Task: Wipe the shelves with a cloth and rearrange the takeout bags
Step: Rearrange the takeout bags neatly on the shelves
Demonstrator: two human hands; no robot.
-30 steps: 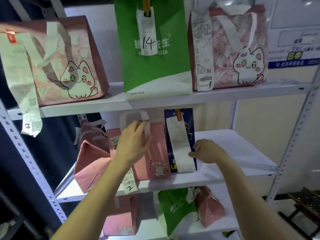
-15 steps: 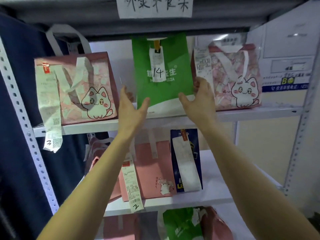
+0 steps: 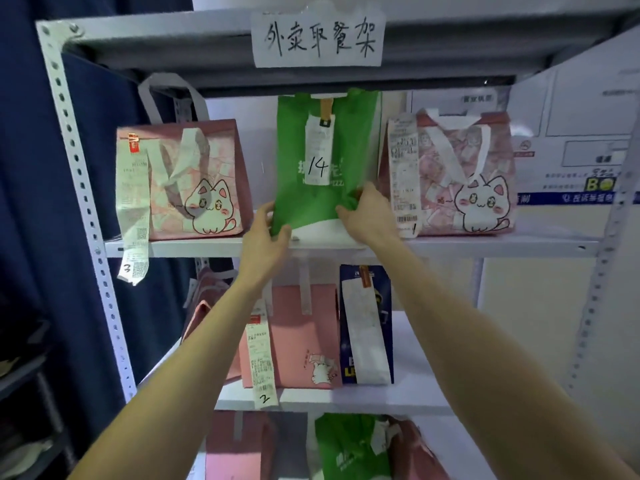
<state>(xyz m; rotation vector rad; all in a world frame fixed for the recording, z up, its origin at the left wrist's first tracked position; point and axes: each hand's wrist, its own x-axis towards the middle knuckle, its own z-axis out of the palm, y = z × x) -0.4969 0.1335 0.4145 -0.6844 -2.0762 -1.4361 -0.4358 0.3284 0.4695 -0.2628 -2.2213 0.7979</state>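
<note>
A green takeout bag (image 3: 304, 140) with a receipt marked 14 stands in the middle of the upper shelf (image 3: 485, 244). My left hand (image 3: 266, 233) pinches its lower left corner. On the lower right side my right hand (image 3: 369, 214) bunches the fabric in its grip. Pink cat bags flank it: one on the left (image 3: 207, 181) with receipt 3, one on the right (image 3: 467, 181) with receipt 1. On the middle shelf (image 3: 408, 396) stand a pink bag (image 3: 304, 341) with receipt 2 and a dark blue bag (image 3: 367, 323). No cloth is in view.
Grey perforated uprights (image 3: 86, 202) frame the rack, and a handwritten paper sign (image 3: 318, 38) hangs on the top beam. A dark blue curtain (image 3: 27, 168) hangs on the left. The lowest shelf holds a green bag (image 3: 346, 448) and pink bags. Notices cover the wall on the right.
My hands left the bags on the middle shelf, rose to the upper shelf and closed on the green bag's lower corners. My view tilted upward, bringing the sign into sight.
</note>
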